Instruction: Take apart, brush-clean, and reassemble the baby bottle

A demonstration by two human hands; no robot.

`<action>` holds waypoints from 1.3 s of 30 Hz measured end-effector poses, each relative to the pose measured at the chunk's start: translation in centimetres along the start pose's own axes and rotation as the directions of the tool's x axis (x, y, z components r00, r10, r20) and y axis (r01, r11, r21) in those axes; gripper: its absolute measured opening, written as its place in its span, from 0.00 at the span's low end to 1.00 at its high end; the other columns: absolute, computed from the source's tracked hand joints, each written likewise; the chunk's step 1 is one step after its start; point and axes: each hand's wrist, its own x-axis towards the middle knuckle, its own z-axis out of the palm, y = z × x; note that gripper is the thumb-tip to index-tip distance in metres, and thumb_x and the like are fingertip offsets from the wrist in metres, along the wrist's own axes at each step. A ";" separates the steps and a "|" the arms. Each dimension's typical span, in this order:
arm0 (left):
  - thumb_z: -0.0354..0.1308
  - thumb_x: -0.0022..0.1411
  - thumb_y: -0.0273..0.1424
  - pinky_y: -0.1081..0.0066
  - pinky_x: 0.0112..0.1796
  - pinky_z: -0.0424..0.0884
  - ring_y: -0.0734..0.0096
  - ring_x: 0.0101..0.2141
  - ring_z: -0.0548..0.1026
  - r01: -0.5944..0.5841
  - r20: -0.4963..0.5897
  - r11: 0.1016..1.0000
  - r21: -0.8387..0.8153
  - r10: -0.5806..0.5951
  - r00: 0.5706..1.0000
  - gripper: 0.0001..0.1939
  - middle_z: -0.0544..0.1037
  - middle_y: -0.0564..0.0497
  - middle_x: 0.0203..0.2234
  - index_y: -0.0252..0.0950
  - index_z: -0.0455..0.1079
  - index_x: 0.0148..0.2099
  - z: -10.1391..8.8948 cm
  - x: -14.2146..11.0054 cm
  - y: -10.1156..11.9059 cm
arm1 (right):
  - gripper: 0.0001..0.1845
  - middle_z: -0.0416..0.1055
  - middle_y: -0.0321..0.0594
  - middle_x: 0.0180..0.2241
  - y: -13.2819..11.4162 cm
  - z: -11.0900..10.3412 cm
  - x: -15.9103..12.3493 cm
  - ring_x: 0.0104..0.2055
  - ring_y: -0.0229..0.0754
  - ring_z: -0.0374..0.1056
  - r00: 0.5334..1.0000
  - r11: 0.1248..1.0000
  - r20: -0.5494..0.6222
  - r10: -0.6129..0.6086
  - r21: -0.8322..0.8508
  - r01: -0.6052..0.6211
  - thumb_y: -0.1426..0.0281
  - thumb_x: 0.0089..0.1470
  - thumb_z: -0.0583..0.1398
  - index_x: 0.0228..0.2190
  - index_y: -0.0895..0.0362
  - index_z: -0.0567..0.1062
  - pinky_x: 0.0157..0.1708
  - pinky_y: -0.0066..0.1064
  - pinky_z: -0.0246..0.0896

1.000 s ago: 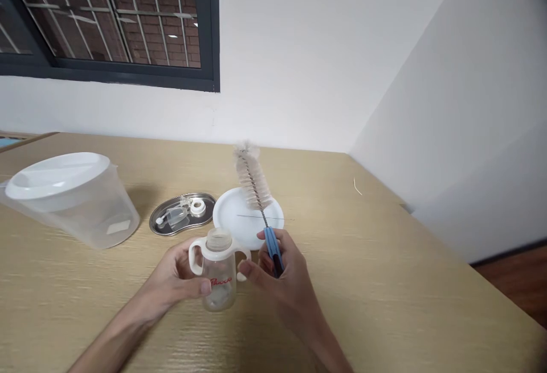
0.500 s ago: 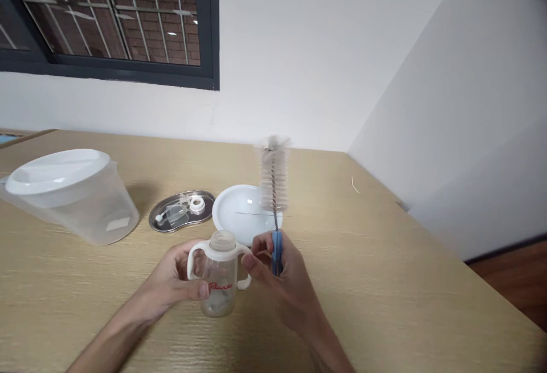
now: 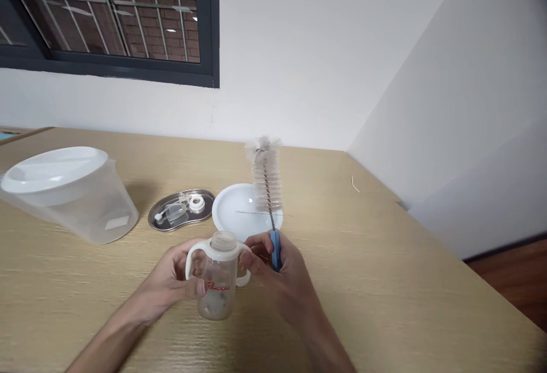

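Observation:
A clear baby bottle [image 3: 219, 282] with red lettering, two white handles and an uncapped neck is held upright above the table. My left hand [image 3: 173, 282] is closed around its left side and handle. In my right hand [image 3: 276, 270] is a bottle brush [image 3: 267, 185], gripped by its blue handle with the pale bristles pointing up. The thumb and index finger of that same hand also touch the bottle's right handle. Just behind the hands sits a white bowl [image 3: 228, 213], partly covered by the brush, with a thin wire-like stick lying across it.
A steel kidney-shaped tray [image 3: 154, 222] holds a white ring cap and clear bottle parts. To its left stands a large translucent lidded pitcher [image 3: 94, 208] on the wooden table [image 3: 384, 282]. A thin pale strand [image 3: 355, 184] lies toward the back right.
The brush head has tilted a little to the left in my right hand. The bottle's base has swung slightly left, while both hands keep their hold.

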 end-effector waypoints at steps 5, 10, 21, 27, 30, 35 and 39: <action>0.75 0.49 0.39 0.68 0.41 0.74 0.57 0.42 0.79 -0.018 -0.038 0.999 0.028 0.019 0.999 0.36 0.81 0.46 0.41 0.39 0.71 0.59 0.2 0.2 0.2 | 0.27 0.74 0.37 0.35 0.0 0.2 0.2 0.32 0.37 0.69 1.000 1.000 -0.020 0.003 -0.026 -0.003 0.58 0.51 0.69 0.28 0.53 0.56 0.31 0.30 0.64; 0.75 0.48 0.38 0.71 0.39 0.73 0.68 0.33 0.76 -0.046 -0.096 0.995 0.092 0.055 0.994 0.34 0.77 0.52 0.29 0.40 0.72 0.58 0.0 0.3 0.1 | 0.26 0.74 0.38 0.36 0.2 0.4 0.2 0.33 0.38 0.70 1.000 0.998 -0.020 -0.018 -0.061 0.016 0.57 0.52 0.69 0.28 0.53 0.56 0.31 0.31 0.65; 0.72 0.53 0.34 0.66 0.49 0.75 0.57 0.50 0.77 -0.120 -0.135 0.955 0.271 0.161 0.978 0.32 0.78 0.46 0.53 0.44 0.70 0.59 -1.7 -0.4 0.0 | 0.26 0.54 0.31 0.23 -0.5 -2.7 -0.1 0.24 0.34 0.52 0.982 0.891 -0.147 -0.120 -0.451 0.041 0.46 0.60 0.57 0.26 0.55 0.63 0.23 0.27 0.50; 0.71 0.55 0.36 0.57 0.58 0.71 0.52 0.56 0.75 -0.096 -0.222 0.739 0.667 0.319 0.921 0.32 0.75 0.49 0.59 0.49 0.68 0.61 -4.2 -1.1 0.3 | 0.26 0.60 0.36 0.26 -1.0 -6.8 -1.8 0.29 0.38 0.58 0.993 0.800 -0.112 -0.034 -0.598 -0.040 0.49 0.67 0.48 0.30 0.55 0.69 0.28 0.28 0.56; 0.68 0.58 0.37 0.56 0.59 0.71 0.54 0.56 0.75 -0.084 -0.186 0.593 0.801 0.380 0.906 0.31 0.76 0.50 0.58 0.50 0.66 0.62 -5.2 -1.3 -0.3 | 0.19 0.66 0.38 0.31 -1.6 -8.0 -2.3 0.34 0.40 0.64 0.998 0.677 0.053 -0.029 -0.733 0.059 0.54 0.68 0.49 0.36 0.53 0.71 0.33 0.29 0.61; 0.65 0.62 0.39 0.53 0.60 0.70 0.56 0.58 0.73 -0.108 -0.089 0.387 0.916 0.456 0.886 0.30 0.74 0.50 0.59 0.50 0.62 0.65 -5.8 -1.6 -1.4 | 0.12 0.69 0.38 0.35 -2.6 -8.6 -2.8 0.39 0.39 0.69 0.967 0.572 0.255 0.027 -0.797 0.195 0.61 0.69 0.50 0.42 0.52 0.70 0.40 0.28 0.66; 0.63 0.64 0.38 0.56 0.59 0.71 0.58 0.59 0.72 -0.103 -0.075 0.350 0.931 0.461 0.884 0.30 0.72 0.49 0.61 0.50 0.59 0.66 -5.8 -2.2 -2.1 | 0.10 0.70 0.36 0.36 -2.9 -8.7 -3.5 0.39 0.37 0.70 0.962 0.522 0.271 0.038 -0.826 0.212 0.62 0.68 0.52 0.42 0.50 0.71 0.39 0.25 0.68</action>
